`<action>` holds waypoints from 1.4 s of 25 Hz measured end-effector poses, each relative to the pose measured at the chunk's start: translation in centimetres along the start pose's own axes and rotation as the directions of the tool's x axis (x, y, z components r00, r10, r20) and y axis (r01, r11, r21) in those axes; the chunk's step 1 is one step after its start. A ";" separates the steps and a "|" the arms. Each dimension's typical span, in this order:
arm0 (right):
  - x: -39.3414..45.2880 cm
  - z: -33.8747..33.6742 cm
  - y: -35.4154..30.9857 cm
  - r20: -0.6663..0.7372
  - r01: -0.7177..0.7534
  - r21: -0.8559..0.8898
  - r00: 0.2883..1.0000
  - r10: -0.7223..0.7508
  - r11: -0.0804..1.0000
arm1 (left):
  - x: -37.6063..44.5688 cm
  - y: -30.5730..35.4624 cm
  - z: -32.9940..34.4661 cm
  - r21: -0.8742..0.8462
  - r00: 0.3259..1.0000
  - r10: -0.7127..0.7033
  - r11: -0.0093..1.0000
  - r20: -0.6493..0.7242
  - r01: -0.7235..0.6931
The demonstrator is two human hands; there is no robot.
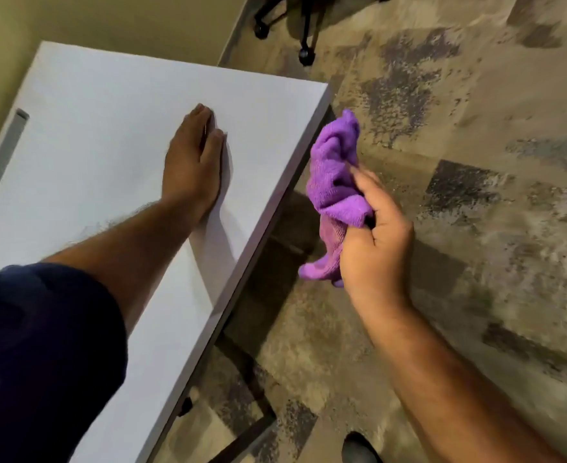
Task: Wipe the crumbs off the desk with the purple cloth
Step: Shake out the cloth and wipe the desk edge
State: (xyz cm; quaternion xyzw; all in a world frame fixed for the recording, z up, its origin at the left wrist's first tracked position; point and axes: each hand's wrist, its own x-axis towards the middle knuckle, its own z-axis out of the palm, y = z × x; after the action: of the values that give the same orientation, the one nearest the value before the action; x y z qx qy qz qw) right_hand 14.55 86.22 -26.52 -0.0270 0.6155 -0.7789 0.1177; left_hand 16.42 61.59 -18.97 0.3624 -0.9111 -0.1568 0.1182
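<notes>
Left hand (192,165) flat, fingers together, palm down on desk (85,128), holds nothing | right hand (374,242) fisted round bunched cloth (334,182), off desk edge over carpet (476,162), right of left hand | crumbs: can't tell

No readable text, labels, brands, numbers or signs on any surface in view.
</notes>
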 end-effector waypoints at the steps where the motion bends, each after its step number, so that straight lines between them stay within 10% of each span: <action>1: 2.4 0.4 -0.4 -0.013 -0.006 -0.019 1.000 0.005 1.000 | 0.0 0.1 -0.1 0.014 1.000 -0.003 1.000 0.005 0.003; 12: -1.1 2.0 -2.3 0.407 -0.174 -0.235 0.876 0.259 0.956 | 0.5 0.3 -0.7 0.103 0.998 0.002 0.995 0.062 -0.009; 16: 5.6 -3.5 -3.8 0.128 -0.451 -0.125 0.876 0.465 0.884 | 1.1 -0.1 -0.7 0.087 0.998 -0.033 0.996 0.055 0.028; 20: 16.5 -0.7 -7.7 0.189 -0.260 -0.169 0.938 0.290 0.951 | 1.6 -0.6 -1.1 0.114 0.994 -0.094 0.990 0.063 0.086; 25: 22.3 9.1 -10.5 0.691 0.183 -0.583 0.625 0.365 0.791 | 2.0 -0.4 -0.7 0.092 0.988 -0.128 0.989 0.086 0.120; 35: 24.1 21.0 -9.7 0.634 0.206 -0.687 0.639 0.437 0.697 | 2.4 -0.6 -1.4 0.104 0.984 -0.134 0.987 0.113 0.123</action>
State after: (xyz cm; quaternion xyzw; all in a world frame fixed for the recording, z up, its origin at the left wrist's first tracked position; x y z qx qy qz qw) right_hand -6.35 63.11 -14.56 -0.3505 0.7556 -0.3834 0.3990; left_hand 15.58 59.26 -17.66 0.4156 -0.8978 -0.1413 0.0352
